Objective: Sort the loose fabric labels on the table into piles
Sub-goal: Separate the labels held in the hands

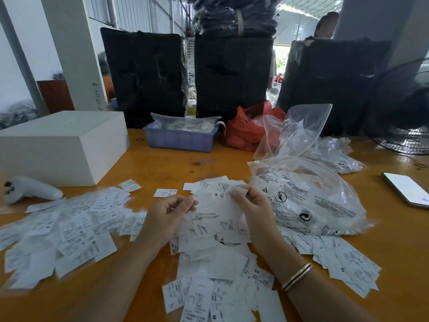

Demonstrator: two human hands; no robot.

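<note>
White labels (76, 231) w/ black print, orange table (162, 163), red bag (241, 131)

Big white box (58, 145) sits at the table's (162, 163) left edge with a white controller (30, 189) just in front of it, and a purple tray (180, 138) of bagged stuff plus a red bag (246, 131) are along the far edge. Clear plastic bags (301, 196) are heaped on the right side, a phone (408, 188) lies near the right edge, and a black fan (404, 112) stands at the far right corner. Behind the table there's a row of black-wrapped bundles (232, 75).
</note>
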